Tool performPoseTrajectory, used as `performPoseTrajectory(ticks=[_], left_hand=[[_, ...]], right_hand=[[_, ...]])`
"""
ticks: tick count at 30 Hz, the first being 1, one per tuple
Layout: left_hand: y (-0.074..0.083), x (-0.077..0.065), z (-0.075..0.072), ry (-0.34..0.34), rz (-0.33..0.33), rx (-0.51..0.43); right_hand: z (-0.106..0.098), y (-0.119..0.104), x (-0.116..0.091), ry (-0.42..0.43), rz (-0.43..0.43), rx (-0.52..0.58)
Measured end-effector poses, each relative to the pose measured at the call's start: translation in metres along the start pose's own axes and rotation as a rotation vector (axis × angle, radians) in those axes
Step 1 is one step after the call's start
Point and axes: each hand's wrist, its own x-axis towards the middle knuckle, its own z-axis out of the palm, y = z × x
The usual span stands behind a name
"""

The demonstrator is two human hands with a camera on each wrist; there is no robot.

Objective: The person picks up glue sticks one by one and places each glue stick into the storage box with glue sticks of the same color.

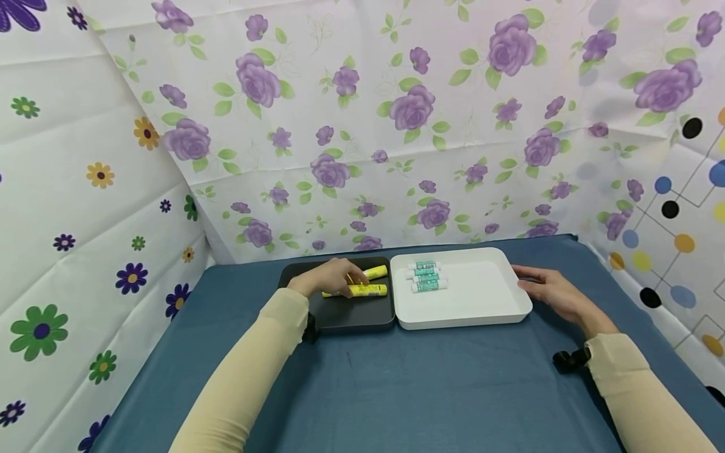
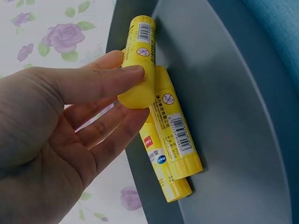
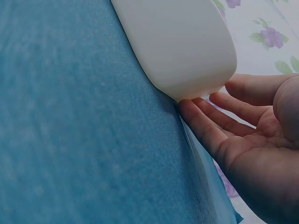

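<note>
My left hand (image 1: 330, 277) is over the black tray (image 1: 357, 319), thumb and fingers pinching a yellow glue stick (image 2: 139, 60) by one end. Two more yellow glue sticks lie beneath it; in the left wrist view, one glue stick (image 2: 174, 126) overlaps the other glue stick (image 2: 170, 184). At the right end of the white tray (image 1: 481, 270), my right hand (image 1: 557, 294) touches the rim with extended fingers. The right wrist view has the thumb and fingertips (image 3: 189, 108) right at the tray's edge. Several white-and-green sticks (image 1: 428, 277) lie in the white tray's left part.
Both trays stand side by side, edges meeting, near the back of a table with a blue cloth (image 1: 430, 390). A flowered white curtain (image 1: 362, 126) hangs close behind them. More patterned sheets flank the table at left and right.
</note>
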Motion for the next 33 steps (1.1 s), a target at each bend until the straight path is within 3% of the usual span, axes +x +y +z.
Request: performPoseTrajectory(ticks=[20, 33], left_hand=[[0.002, 0.005, 0.005, -0.027, -0.030, 0.104], [0.004, 0.011, 0.011, -0.018, -0.030, 0.105]], right_hand=[[0.005, -0.003, 0.000, 0.000, -0.008, 0.017], [0.004, -0.002, 0.002, 0.001, -0.005, 0.030]])
